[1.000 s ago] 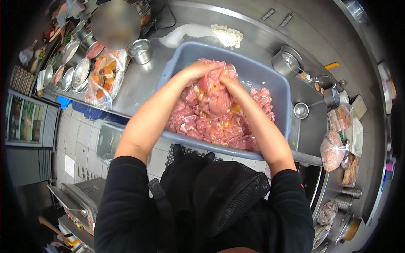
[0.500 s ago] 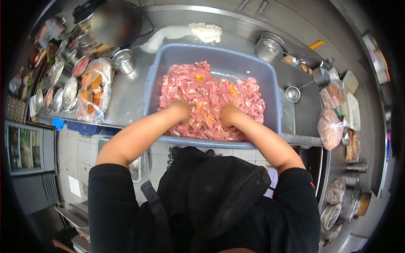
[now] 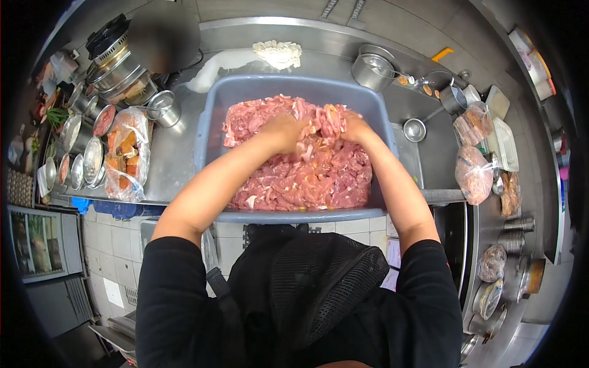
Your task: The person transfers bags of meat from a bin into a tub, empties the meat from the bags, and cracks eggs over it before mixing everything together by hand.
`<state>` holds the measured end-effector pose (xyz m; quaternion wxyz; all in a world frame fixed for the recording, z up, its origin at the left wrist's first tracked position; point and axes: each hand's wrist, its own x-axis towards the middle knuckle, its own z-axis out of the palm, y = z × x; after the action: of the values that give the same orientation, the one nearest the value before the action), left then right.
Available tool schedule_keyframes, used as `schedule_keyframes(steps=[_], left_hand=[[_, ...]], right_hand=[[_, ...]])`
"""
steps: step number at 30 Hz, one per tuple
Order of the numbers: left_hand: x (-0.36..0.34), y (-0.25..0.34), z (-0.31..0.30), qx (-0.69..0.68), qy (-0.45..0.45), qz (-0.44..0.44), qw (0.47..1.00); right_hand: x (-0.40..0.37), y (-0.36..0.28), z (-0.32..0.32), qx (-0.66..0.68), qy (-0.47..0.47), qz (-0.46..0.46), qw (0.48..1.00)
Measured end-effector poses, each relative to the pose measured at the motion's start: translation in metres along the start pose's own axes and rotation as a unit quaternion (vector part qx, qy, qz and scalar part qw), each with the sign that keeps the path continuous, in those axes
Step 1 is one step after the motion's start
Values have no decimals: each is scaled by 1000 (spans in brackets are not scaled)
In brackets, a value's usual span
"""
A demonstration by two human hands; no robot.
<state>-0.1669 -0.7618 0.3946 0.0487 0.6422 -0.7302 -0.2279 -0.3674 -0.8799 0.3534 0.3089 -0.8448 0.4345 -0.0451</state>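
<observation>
A large blue-grey plastic tub (image 3: 205,132) on the steel counter holds a mass of raw sliced meat (image 3: 300,178), pink with pale fatty bits and some yellow among it. My left hand (image 3: 285,132), slightly blurred, is at the far middle of the meat, gripping a clump of slices. Facing it from the right, my right hand (image 3: 356,127) grips the same raised clump (image 3: 324,122), some strips hanging down between the two hands. The fingertips are partly covered by meat.
Left of the tub are a bag of orange-brown food (image 3: 127,156), a metal pot (image 3: 163,109) and several metal bowls. To the right lie a steel pot (image 3: 373,70), a ladle (image 3: 415,129) and a bag of meat (image 3: 474,175). White pieces (image 3: 278,55) lie behind the tub.
Both hands have moved from the near part of the meat to the far part, lifting a clump between them. The meat in front now lies flatter. The camera view has shifted slightly.
</observation>
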Motion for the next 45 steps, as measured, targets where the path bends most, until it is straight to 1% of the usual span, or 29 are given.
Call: schedule_keyframes(steps=[1,2,4,6,8,10,11,12,14,16,18,20,21,23,24,26,27,28,30,31,32,34,37,38,40,41,42,44,45], left_hand=[[1,-1,13,92,-10,-37,995],[4,-1,25,182,-21,-75,980],[20,-5,40,151,-21,-116,981],[32,-11,49,70,-29,-134,988],[37,-17,50,41,-9,-138,990],[52,-35,64,-198,-22,-195,960],[62,-53,81,-188,32,-59,980],[51,-55,73,-186,36,-62,980],[24,-56,54,-443,109,-54,888],[26,-94,43,-411,138,-54,900],[-6,-75,-21,-295,79,-282,909],[-6,-97,-18,-186,139,-324,917],[-4,-106,-14,-74,198,-358,910],[3,-115,1,-124,185,-365,904],[8,-117,8,-173,172,-368,897],[21,-121,18,-142,174,-382,896],[35,-131,26,-188,161,-367,897],[50,-141,38,-234,147,-351,895],[69,-148,57,-218,149,-362,894],[67,-145,62,-487,116,-286,817],[64,-140,66,-714,77,-184,672],[18,-95,22,-756,91,-191,620],[-10,-95,3,-748,4,-149,647],[-16,-100,2,-705,37,-153,692],[-34,-99,-8,-490,20,-143,860],[-40,-95,-13,-313,-20,-159,936],[-44,-92,-17,-124,-59,-166,977],[-48,-90,5,31,-58,-198,978],[-54,-90,20,22,36,-206,978]], right_hand=[[5,0,-2,-203,73,61,975],[11,3,7,-202,69,58,975],[26,5,27,-344,-52,188,918],[26,2,39,-362,-35,162,917],[33,0,48,85,-6,56,995],[33,-14,61,206,3,105,973],[34,-27,58,381,-53,125,914],[34,-36,58,542,-112,144,820],[42,-50,60,478,-90,104,868],[50,-68,55,428,-56,49,901],[49,-85,22,327,-100,0,940],[68,-81,4,115,-136,-58,982],[73,-77,0,115,-138,-60,982],[82,-65,-1,50,-106,117,986],[89,-57,10,49,-107,117,986],[109,-30,45,241,-47,138,959],[115,-25,64,457,-111,121,874],[117,-31,76,455,-112,124,875],[119,-50,95,624,-142,91,763],[107,-64,94,622,-144,91,764],[85,-88,82,629,-144,86,760],[70,-103,79,635,-150,85,753],[68,-104,82,579,-210,45,786],[60,-103,82,579,-214,47,785],[16,-121,64,327,-140,-93,930],[-4,-123,51,191,-175,-196,946],[-32,-139,33,85,-231,-152,957],[-48,-123,53,-52,-289,-251,923],[-64,-128,57,-173,-281,-249,911]])
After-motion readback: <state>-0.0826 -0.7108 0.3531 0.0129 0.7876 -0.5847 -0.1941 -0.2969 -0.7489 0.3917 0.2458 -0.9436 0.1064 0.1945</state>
